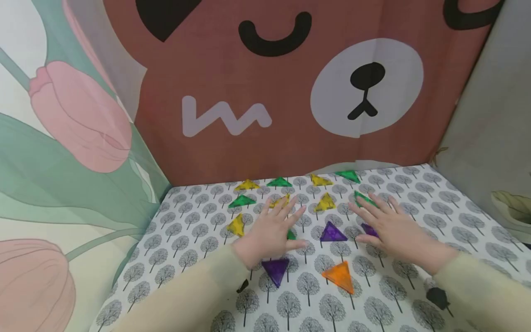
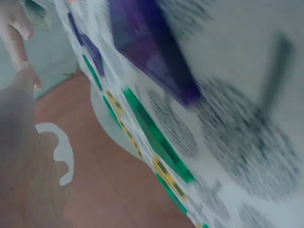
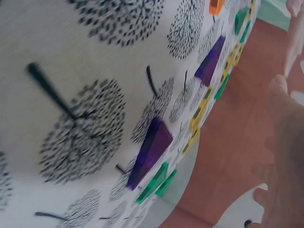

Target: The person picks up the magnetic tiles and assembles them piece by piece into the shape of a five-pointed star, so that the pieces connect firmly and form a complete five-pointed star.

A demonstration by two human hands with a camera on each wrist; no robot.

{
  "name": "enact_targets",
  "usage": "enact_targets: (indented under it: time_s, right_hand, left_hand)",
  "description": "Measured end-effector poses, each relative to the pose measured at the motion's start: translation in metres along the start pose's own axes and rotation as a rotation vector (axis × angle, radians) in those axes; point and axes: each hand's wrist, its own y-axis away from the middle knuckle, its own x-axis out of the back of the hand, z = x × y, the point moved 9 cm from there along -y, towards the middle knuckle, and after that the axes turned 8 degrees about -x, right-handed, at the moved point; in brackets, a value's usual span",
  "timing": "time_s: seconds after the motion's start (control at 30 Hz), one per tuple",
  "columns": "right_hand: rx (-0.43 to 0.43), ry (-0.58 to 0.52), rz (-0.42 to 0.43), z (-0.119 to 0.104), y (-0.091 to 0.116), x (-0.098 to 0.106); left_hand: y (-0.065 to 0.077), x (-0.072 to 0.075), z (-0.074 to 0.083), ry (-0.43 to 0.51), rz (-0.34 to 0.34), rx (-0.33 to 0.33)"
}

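Triangles (image 1: 325, 203) all over tree-print cloth (image 1: 419, 203), fingers fanned wide above

So the surface was a flat white cloth with rows of grey trees on it, and its far edge ran right along a bear-print backdrop (image 1: 232, 157): big reddish-brown cartoon bear, pale muzzle, black nose, curvy black eyes. Tulip-print fabric (image 1: 83, 115) in pink and green covered the left side, and over on the right was a greyish panel (image 1: 481, 106) with some leaf shapes low down.

I counted 14 see-through triangles lying on the cloth: 5 yellow, 5 green, 3 purple, 1 orange. Yellow and green mostly sat toward the back. The orange triangle (image 1: 340, 276) was down near the person's side, between the arms, with 1 purple triangle (image 1: 275, 270) left of it, by the left wrist.

Now the pose. Left hand (image 1: 269, 230) and right hand (image 1: 392, 226) reached forward palm down out of pale cream sleeves (image 1: 186, 295), thumbs pointing in toward each other. Fingers on each were pretty straight and spread wide. The wrist views showed a gap below, so the hands hovered over the cloth, partly covering a few pieces in the head view.
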Motion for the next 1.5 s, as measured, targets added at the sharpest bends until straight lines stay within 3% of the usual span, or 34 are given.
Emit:
enact_targets:
  time_s: [0.23,0.5,0.83,1.5]
  right_hand:
    - [-0.124,-0.146,-0.192,0.031,0.016,-0.016]
    - [-0.118,-0.192,-0.327,0.041,0.037,-0.046]
    - [-0.084,-0.222,-0.267,0.024,0.037,-0.041]
    - [-0.046,-0.201,-0.250,-0.008,0.016,-0.046]
  left_hand:
    - [-0.020,-0.005,0.025,0.068,-0.088,-0.058]
    - [-0.038,-0.023,0.057,0.104,-0.185,-0.137]
    - [-0.042,-0.027,0.070,0.114,-0.240,-0.159]
    - [-0.046,-0.032,0.072,0.143,-0.232,-0.185]
